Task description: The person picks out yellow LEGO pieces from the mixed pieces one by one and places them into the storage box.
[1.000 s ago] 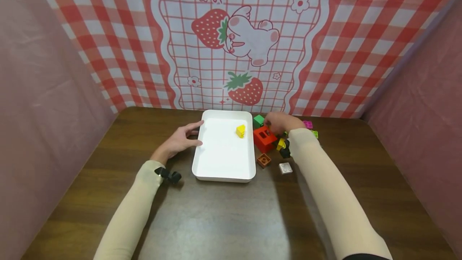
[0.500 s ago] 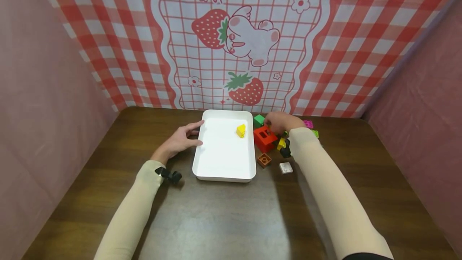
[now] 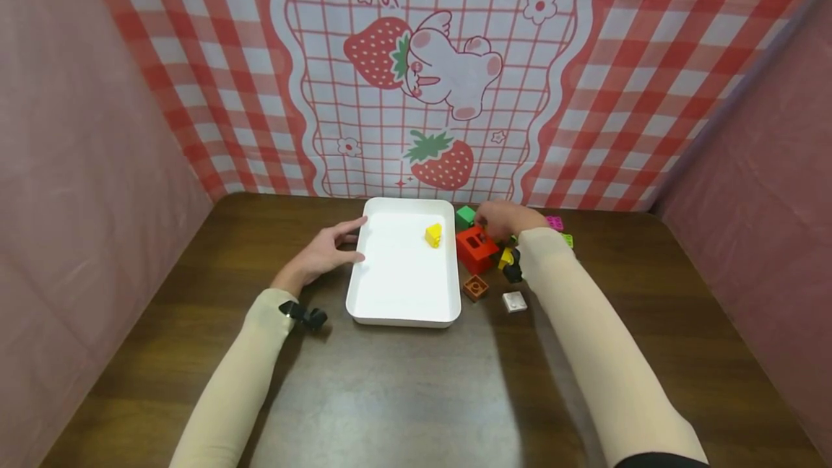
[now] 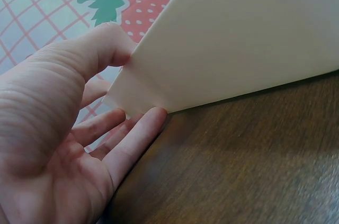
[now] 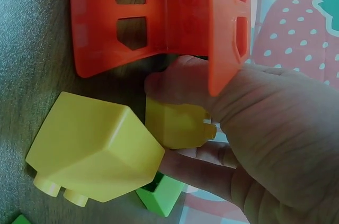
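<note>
My left hand (image 3: 321, 251) rests against the left side of a white tray (image 3: 403, 321), its fingers spread and the thumb touching the edge. The left wrist view shows fingertips (image 4: 156, 113) against the tray's outer wall. A yellow sloped toy block (image 3: 433, 235) lies inside the tray. To the right of the tray, my right hand (image 3: 510, 221) reaches behind a red window-frame block (image 3: 477, 251). In the right wrist view its thumb and fingers pinch a small yellow toy block (image 5: 175, 126), partly hidden. A bigger yellow sloped block (image 5: 98, 152) lies beside it.
A green block (image 3: 465, 218) stands by the tray's far right corner. Nearer are a brown block (image 3: 476, 287) and a white block (image 3: 514, 302). Magenta (image 3: 555, 223) and lime (image 3: 568, 240) blocks lie beyond the right wrist. A patterned cloth (image 3: 429, 92) hangs behind the table.
</note>
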Demonstrator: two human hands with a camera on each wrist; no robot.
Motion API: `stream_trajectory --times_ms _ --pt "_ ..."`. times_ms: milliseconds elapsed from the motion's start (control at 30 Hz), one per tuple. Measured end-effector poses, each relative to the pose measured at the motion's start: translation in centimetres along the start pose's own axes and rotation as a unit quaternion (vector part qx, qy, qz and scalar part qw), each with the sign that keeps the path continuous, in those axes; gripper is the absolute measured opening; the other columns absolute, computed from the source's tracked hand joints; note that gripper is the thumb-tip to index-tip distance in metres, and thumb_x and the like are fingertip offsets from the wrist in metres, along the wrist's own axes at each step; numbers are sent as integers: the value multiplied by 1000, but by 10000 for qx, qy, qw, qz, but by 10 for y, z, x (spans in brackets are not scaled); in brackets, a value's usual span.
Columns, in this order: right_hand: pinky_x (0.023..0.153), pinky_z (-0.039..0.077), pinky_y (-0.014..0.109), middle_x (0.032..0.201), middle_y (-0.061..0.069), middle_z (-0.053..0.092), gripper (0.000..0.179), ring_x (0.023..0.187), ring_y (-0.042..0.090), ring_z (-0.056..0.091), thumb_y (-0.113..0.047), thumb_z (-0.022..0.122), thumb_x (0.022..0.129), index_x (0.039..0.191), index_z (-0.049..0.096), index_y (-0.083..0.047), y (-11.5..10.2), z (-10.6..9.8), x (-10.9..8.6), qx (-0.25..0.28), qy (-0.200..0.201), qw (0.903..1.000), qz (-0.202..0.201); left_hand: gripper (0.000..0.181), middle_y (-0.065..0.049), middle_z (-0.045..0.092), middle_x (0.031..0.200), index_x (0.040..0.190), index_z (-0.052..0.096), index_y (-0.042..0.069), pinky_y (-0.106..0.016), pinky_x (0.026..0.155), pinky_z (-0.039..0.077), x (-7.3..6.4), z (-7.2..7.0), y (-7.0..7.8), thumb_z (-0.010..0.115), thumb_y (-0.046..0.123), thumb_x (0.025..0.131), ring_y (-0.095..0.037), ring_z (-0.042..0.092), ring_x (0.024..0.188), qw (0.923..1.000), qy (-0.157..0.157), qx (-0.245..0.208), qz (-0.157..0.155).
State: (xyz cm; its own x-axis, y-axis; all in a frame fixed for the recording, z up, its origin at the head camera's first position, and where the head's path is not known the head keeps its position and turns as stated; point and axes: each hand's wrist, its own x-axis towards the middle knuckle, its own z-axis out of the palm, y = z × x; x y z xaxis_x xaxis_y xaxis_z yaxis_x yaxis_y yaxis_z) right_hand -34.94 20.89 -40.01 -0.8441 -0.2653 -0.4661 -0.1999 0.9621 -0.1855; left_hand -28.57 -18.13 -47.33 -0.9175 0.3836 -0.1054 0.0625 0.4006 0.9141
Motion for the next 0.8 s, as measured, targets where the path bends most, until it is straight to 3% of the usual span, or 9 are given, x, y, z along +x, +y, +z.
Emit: stream_trajectory --times_ms 500,800 --pt "101 64 46 123 13 73 34 108 30 65 4 67 101 132 78 -8 2 -1 4 -76 -142 9999 -48 86 -22 36 183 177 37 14 -66 132 43 0 0 -2 81 12 103 -49 45 162 10000 -15 -38 79" --pt "88 63 38 112 11 71 18 100 28 66 2 70 100 111 77 -11 0 -2 -5 -88 -18 9998 -196 85 -23 38 182 177 38 13 -65 130 45 2 -1 -5 80 10 103 -49 47 161 9999 -23 -55 162"
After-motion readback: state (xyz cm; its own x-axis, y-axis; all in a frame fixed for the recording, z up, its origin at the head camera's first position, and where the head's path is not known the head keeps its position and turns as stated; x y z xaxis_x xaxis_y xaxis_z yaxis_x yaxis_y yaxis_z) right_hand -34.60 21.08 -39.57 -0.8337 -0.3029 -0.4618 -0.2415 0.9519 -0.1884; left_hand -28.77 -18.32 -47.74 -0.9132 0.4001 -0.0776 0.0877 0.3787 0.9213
